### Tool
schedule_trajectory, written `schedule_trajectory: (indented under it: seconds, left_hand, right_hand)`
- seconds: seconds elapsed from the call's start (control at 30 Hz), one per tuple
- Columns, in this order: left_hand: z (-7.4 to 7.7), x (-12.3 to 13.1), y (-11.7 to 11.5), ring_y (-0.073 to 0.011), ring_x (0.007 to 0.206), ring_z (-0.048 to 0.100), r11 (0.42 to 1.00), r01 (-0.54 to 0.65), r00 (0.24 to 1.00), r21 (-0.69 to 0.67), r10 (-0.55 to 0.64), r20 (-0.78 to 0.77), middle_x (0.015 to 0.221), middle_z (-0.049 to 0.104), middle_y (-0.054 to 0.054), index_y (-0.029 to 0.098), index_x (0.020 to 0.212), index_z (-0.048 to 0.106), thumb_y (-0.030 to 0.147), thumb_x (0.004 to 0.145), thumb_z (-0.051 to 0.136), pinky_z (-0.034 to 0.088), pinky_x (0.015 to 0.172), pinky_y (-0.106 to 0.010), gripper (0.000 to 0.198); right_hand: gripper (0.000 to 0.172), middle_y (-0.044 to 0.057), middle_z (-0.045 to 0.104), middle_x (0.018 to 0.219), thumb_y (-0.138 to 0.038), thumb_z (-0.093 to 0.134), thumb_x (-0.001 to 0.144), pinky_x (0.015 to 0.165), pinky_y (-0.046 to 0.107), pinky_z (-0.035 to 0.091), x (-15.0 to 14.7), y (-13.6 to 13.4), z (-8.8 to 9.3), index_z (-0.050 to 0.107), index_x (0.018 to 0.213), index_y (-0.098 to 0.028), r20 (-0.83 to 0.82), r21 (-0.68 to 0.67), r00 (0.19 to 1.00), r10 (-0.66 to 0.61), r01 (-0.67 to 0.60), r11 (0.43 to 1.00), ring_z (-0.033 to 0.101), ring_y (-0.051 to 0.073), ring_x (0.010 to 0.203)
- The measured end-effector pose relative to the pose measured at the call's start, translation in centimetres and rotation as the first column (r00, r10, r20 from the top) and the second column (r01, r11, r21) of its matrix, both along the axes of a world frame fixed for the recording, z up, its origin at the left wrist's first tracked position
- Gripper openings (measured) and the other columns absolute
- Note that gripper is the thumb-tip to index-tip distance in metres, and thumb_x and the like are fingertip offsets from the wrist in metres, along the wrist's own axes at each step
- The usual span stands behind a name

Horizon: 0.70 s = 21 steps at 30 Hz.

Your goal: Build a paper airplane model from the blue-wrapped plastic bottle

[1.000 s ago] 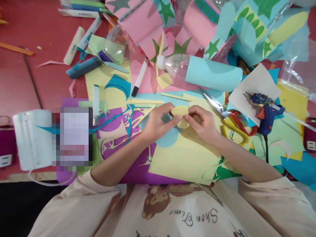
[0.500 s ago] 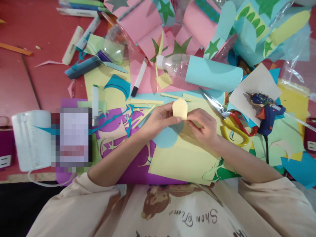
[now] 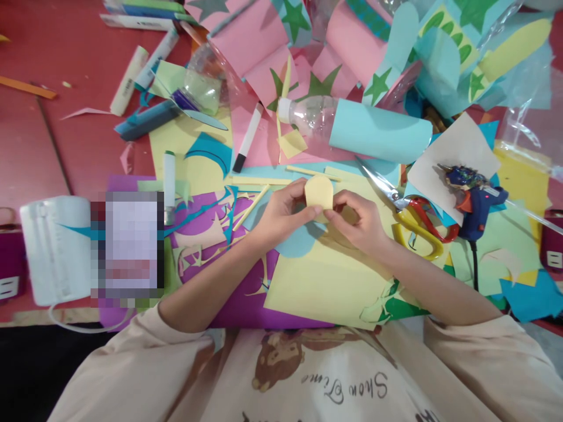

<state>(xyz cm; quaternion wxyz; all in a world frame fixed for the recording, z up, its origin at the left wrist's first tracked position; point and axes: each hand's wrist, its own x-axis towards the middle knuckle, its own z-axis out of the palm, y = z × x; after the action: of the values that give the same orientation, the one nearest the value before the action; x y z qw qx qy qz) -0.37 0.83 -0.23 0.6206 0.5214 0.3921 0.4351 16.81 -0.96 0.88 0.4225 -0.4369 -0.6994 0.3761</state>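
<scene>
A small yellow paper piece point(image 3: 319, 191) with a rounded top is held upright between my two hands. My left hand point(image 3: 288, 208) pinches its lower left edge, the thumb lying across the front. At its lower right corner, the thumb and forefinger of my right hand point(image 3: 358, 220) are closed on the same piece. Below the hands lie a light blue paper round point(image 3: 301, 239), partly covered, and a large yellow sheet point(image 3: 325, 287).
Scissors point(image 3: 424, 234) and a blue glue gun point(image 3: 477, 214) lie to the right. A bottle wrapped in light blue paper point(image 3: 380, 130) lies beyond the hands. Markers point(image 3: 248, 138), paper scraps point(image 3: 206, 228) and a blurred phone-like object point(image 3: 132, 243) are on the left.
The yellow piece and my left hand have shifted slightly left. My right hand has turned a little, its thumb now showing at the piece's lower right corner.
</scene>
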Motion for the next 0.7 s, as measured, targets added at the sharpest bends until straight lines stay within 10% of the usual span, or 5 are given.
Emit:
schedule_trajectory:
  seconds: [0.27,0.7]
  left_hand:
    - [-1.05,-0.42,0.18,-0.0078,0.080,0.062,0.965,-0.043,0.996,0.260,0.021,0.087,0.106,0.062,0.000,0.032,0.119,0.055,0.025,0.086,0.066,0.053,0.072,-0.020,0.036]
    - [-0.70,-0.40,0.18,-0.0109,0.080,0.064,0.987,0.004,1.000,0.162,-0.009,0.029,0.095,0.067,-0.002,0.021,0.102,0.063,0.037,0.082,0.070,0.053,0.074,-0.022,0.026]
  right_hand:
    - [0.018,-0.004,0.048,0.066,-0.027,0.061,0.085,0.055,0.025,0.035,0.42,0.61,-0.02,0.051,0.071,-0.020,-0.219,-0.346,0.972,-0.086,0.005,0.938,0.044,0.009,0.060]
    - [0.019,-0.005,0.043,0.063,-0.023,0.061,0.083,0.055,0.025,0.033,0.29,0.66,0.09,0.050,0.069,-0.020,-0.264,-0.357,0.962,-0.064,-0.036,0.933,0.039,0.008,0.057]
